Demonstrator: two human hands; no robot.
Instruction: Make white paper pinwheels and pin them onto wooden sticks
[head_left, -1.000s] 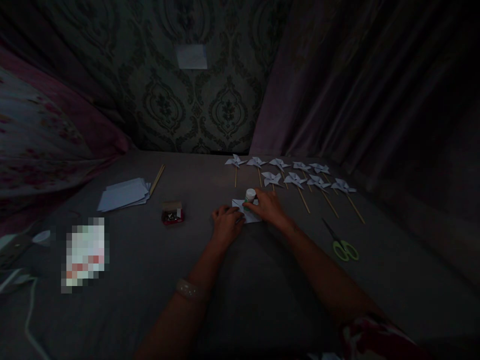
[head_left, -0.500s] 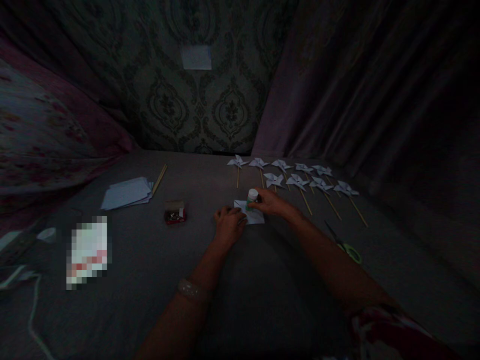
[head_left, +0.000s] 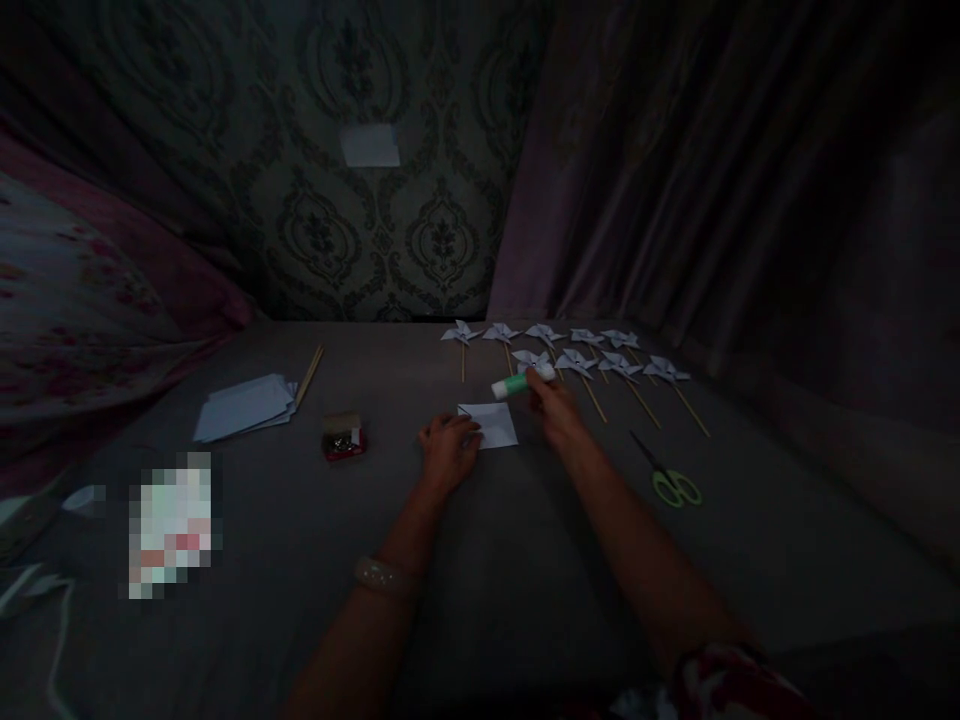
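A white square of paper [head_left: 498, 427] lies flat on the grey cloth. My left hand [head_left: 448, 447] rests on its left edge, fingers stretched out and touching it. Above the paper's upper right side, my right hand [head_left: 553, 405] grips a green and white glue stick [head_left: 516, 385], which is tilted nearly level and clear of the paper. Several white paper pinwheels [head_left: 576, 362] on wooden sticks lie in two rows just beyond my right hand. To the right are scissors [head_left: 675, 488] with green handles.
A small red box [head_left: 345, 440] holding shiny metal bits stands open left of my left hand. Farther left are a stack of white paper [head_left: 246, 408] and thin wooden sticks [head_left: 310, 375]. A white cable [head_left: 61, 640] runs at the near left. Patterned wall and curtains border the back.
My right hand has lifted the glue stick off the paper and tipped it from upright to nearly level, moving right. My left hand stays on the paper. The camera view has shifted slightly.
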